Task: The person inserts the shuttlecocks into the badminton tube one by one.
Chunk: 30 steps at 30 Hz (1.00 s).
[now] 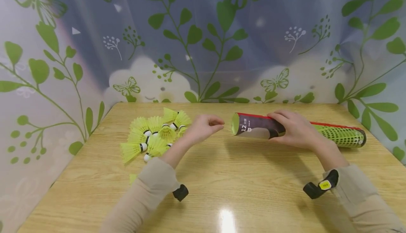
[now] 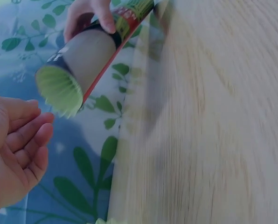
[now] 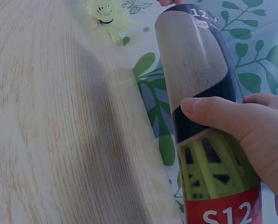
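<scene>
My right hand (image 1: 293, 129) grips a shuttlecock tube (image 1: 253, 126) around its middle, thumb on the near side. The tube lies nearly level, its far end toward the right and its mouth facing left. In the left wrist view the ribbed yellow-green skirt of a shuttlecock (image 2: 59, 91) fills the mouth, its edge poking slightly past the rim. Just left of that mouth is my left hand (image 1: 204, 129), fingers loosely bent and holding nothing. "S12" shows on the tube's red band (image 3: 227, 210) in the right wrist view.
A pile of yellow shuttlecocks (image 1: 155, 130) with white cork heads lies on the left of the wooden table (image 1: 241, 183). Another bit of yellow skirt (image 1: 132, 178) peeks out beside the left sleeve. A leaf-patterned curtain (image 1: 203, 49) hangs behind the table.
</scene>
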Each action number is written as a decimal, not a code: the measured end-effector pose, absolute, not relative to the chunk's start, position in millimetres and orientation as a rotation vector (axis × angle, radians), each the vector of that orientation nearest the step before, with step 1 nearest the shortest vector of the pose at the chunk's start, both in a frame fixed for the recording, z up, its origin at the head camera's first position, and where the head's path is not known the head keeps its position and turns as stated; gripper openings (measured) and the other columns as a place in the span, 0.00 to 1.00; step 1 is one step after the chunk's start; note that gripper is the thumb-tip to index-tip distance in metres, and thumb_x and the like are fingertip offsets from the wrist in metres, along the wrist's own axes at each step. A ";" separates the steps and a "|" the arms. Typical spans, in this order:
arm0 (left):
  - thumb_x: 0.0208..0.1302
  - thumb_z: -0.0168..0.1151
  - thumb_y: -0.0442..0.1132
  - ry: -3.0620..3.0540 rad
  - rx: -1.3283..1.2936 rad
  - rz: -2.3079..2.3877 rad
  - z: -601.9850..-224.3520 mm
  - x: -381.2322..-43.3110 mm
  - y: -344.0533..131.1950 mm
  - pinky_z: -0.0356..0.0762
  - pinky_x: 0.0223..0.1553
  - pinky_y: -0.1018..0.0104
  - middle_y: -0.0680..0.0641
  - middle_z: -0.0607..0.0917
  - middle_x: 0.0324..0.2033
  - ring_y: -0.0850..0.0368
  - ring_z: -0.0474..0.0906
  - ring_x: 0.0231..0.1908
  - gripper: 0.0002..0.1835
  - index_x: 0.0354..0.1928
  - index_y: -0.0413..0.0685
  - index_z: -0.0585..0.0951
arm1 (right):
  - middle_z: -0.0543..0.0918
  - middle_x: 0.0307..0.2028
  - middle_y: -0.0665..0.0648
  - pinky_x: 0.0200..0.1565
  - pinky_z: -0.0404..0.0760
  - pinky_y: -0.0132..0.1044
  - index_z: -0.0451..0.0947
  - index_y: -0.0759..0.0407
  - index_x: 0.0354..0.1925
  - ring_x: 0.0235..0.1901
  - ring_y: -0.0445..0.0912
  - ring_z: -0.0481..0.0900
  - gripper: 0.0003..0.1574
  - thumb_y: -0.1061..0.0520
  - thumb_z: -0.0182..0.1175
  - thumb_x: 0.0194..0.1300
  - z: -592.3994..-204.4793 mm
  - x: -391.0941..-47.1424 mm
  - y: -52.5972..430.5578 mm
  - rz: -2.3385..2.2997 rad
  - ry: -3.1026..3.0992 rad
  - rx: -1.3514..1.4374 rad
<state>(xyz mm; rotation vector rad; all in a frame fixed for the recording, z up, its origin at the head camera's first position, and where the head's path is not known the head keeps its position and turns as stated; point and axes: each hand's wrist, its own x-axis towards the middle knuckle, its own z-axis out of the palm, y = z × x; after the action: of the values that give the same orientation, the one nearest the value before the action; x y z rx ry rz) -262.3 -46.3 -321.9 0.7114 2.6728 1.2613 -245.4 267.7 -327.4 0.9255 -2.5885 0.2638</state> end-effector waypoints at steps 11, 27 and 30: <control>0.64 0.60 0.45 2.762 0.586 1.243 -320.4 -261.0 -87.9 0.77 0.46 0.59 0.51 0.84 0.43 0.55 0.79 0.45 0.14 0.50 0.50 0.82 | 0.76 0.51 0.63 0.49 0.69 0.59 0.72 0.60 0.57 0.50 0.60 0.73 0.46 0.47 0.76 0.40 -330.4 -246.6 267.2 0.249 -2.626 0.912; 0.65 0.59 0.45 2.807 0.486 1.133 -320.6 -240.5 -139.9 0.76 0.48 0.55 0.48 0.84 0.44 0.51 0.78 0.48 0.17 0.51 0.45 0.80 | 0.76 0.50 0.63 0.48 0.70 0.59 0.72 0.61 0.56 0.49 0.61 0.73 0.47 0.45 0.76 0.39 -334.4 -249.4 266.8 0.234 -2.620 0.917; 0.65 0.59 0.45 2.834 0.475 1.101 -321.8 -236.5 -150.0 0.76 0.47 0.54 0.47 0.84 0.43 0.50 0.78 0.47 0.17 0.51 0.44 0.80 | 0.76 0.50 0.63 0.48 0.69 0.59 0.72 0.61 0.56 0.49 0.61 0.73 0.47 0.45 0.76 0.39 -334.9 -249.0 265.9 0.234 -2.621 0.917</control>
<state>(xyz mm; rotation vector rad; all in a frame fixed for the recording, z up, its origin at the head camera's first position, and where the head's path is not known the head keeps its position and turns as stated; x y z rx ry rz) -236.5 -150.0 -321.8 0.4753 2.8341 1.1006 -249.0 265.9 -334.9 0.9175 -2.6206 0.2341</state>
